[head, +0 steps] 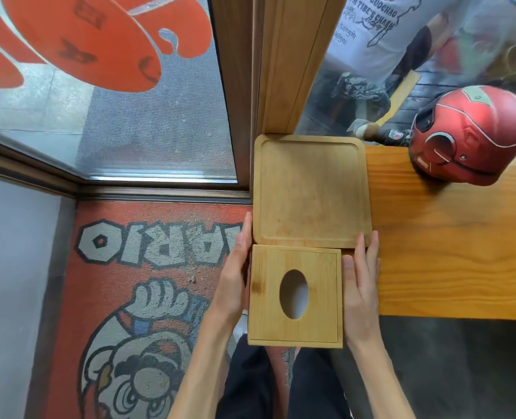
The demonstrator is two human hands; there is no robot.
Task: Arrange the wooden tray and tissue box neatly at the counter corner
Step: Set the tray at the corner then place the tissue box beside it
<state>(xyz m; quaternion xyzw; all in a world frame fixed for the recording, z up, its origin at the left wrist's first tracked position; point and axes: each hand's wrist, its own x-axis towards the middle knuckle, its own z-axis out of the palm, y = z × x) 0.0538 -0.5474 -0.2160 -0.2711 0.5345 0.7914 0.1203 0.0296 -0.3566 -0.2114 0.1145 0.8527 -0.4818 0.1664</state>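
Head view, looking straight down at the counter [450, 243] corner. Wooden tray [311, 189] lies flat at the far-left end of the counter, its far edge up against the wooden window post [287, 62], left edge about flush w/ the counter's end. Tray is square w/ rounded corners and a raised rim; nothing in it.

Tissue box [294, 296] sits directly on the near side of the tray, top face w/ oval opening facing up. Box's far edge meets or slightly overlaps the tray's near rim; can't tell if they actually touch. Box's near part sticks out past the counter's front edge, over the person's dark trousers [250, 385].

Left hand [235, 276] is flat against the box's left side, fingers straight and pointing away from the body, tips reaching the tray's near-left corner. Right hand [361, 285] mirrors it on the box's right side, fingers extended, tips by the tray's near-right corner. Both hands are open-palmed, pressing the box between them, not curled around it. Whether the box rests on the counter or is carried by the hands: can't tell.

Red helmet [468, 134] sits on the counter's far edge, well to the right of the tray. Cartoon floor mat [148, 297] lies left of the counter.
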